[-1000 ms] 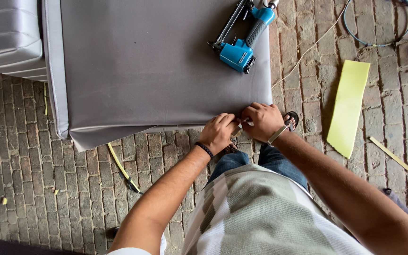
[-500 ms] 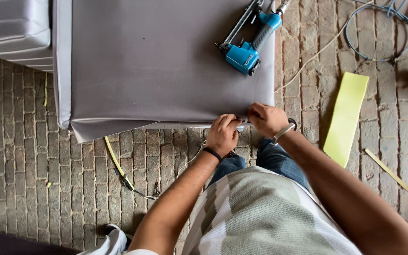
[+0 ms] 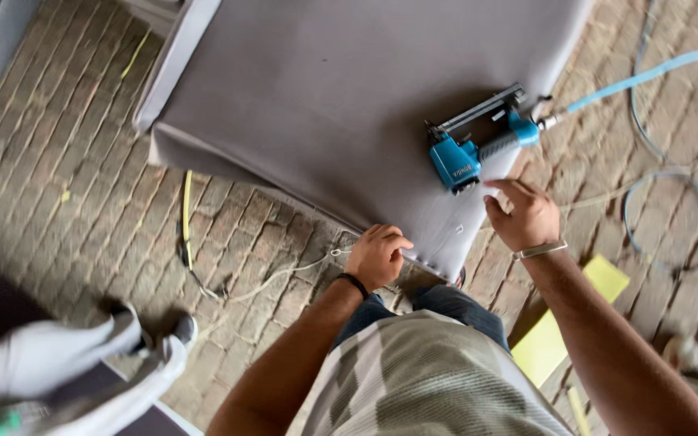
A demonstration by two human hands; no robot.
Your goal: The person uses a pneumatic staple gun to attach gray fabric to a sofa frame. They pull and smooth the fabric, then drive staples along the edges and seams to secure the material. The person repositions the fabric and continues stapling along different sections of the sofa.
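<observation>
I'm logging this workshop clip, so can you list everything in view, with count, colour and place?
upholstered panel: one, grey, lying on the floor, centre top
staple gun: one, blue and black, lying on the panel's right part
air hose: one, light blue, runs from the gun to the upper right
thin cable: one, grey, looped on the floor at right
foam pieces: yellow, count unclear, on the floor lower right
cord: one, pale, trailing left from the panel's near edge
brick floor: grey-brown, all around
another person's shoes: pale, lower left
left hand: fingers gripping the panel's near edge
right hand: open, beside the gun, not touching it
</observation>
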